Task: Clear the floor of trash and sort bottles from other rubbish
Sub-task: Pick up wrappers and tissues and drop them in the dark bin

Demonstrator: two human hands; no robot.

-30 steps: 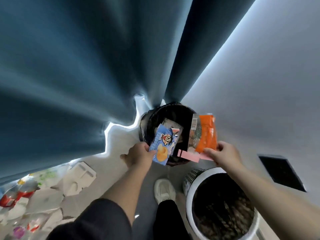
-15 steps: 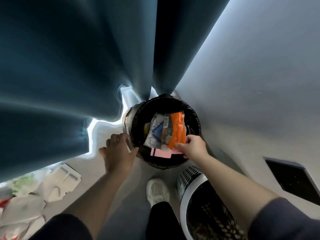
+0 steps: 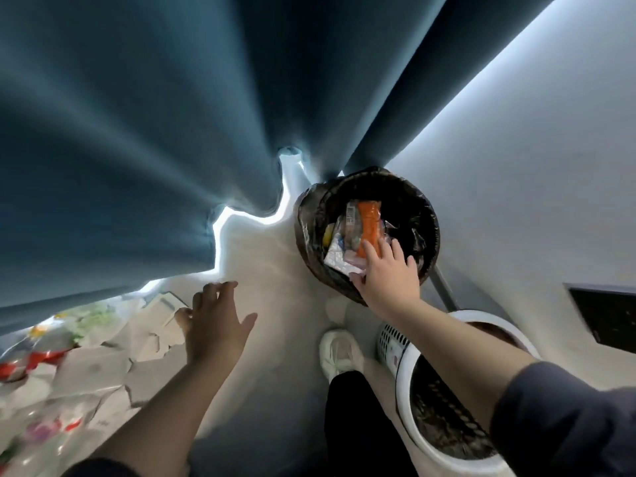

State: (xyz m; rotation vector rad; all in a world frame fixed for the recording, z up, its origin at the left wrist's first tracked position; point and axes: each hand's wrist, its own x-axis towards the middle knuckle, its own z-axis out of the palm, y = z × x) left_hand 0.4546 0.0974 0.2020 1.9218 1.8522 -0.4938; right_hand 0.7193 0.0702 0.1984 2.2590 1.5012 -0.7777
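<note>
Head view, looking down on the black-lined bin [image 3: 432,215], which stands on the floor [image 3: 268,256] at the foot of the blue curtain [image 3: 137,132] and serves as landmark. The right hand [image 3: 389,273] lies over the near side of the bin's mouth, fingers straight and slightly spread, pinching nothing. Its fingertips reach the orange wrapper [image 3: 370,218] lying inside the bin among paler wrappers; whether they press it or hover just above cannot be told. The left hand [image 3: 215,321] is left of the bin and nearer the camera, palm down over bare floor, fingers spread and holding nothing.

The remaining litter heap [image 3: 86,366] lies further left of the bin, beyond the left hand. A pale carton [image 3: 161,304] sits just beside that hand's outer edge, and a red-labelled bottle [image 3: 34,352] sits at the heap's far side, too blurred to fix its long axis. The left hand is therefore much the nearer to the heap, and the next pick is judged to fall to it, reaching away from the bin.

A white perforated basket [image 3: 406,359] stands just beside the bin on the camera side, under the right forearm; it is judged the likely place for bottles
</note>
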